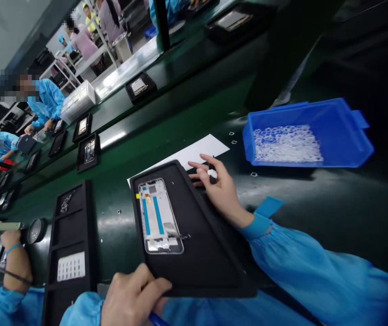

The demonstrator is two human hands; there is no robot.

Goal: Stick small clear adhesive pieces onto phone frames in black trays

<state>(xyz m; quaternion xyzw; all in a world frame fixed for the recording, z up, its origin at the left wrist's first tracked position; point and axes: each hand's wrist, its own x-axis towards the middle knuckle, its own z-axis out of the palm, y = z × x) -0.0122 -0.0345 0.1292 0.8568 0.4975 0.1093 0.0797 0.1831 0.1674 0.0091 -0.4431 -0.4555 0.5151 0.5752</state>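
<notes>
A black tray (210, 253) lies in front of me with a phone frame (159, 216) in it, showing two blue strips. My left hand (133, 296) grips the tray's near edge, fingers curled, and a blue pen-like tool pokes out beneath it. At the tray's far corner my right hand (219, 188) rests with some fingers stretched, pinching a small white piece (212, 173) beside a thin dark tool. A white sheet (197, 151) lies under the tray's far end.
A blue bin (337, 136) with clear small parts stands at the right. A black compartment tray (70, 253) sits to the left. A co-worker's hand (17, 260) is at the far left. Other trays with phones ride the green belt (187, 108); people work beyond.
</notes>
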